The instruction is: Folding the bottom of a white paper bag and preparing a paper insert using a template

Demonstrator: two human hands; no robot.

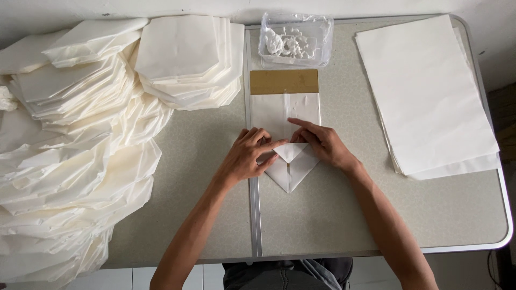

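Both hands are pressing down on a white paper sheet folded to a point [287,161], lying mid-table over the metal seam [255,225]. Left hand [244,158] has fingers curled onto the small flap; right hand [322,144] lies flatter, fingers stretched across the paper. Neither is really gripping it. A clear plastic tub of white paste [294,40] sits just beyond the sheet.
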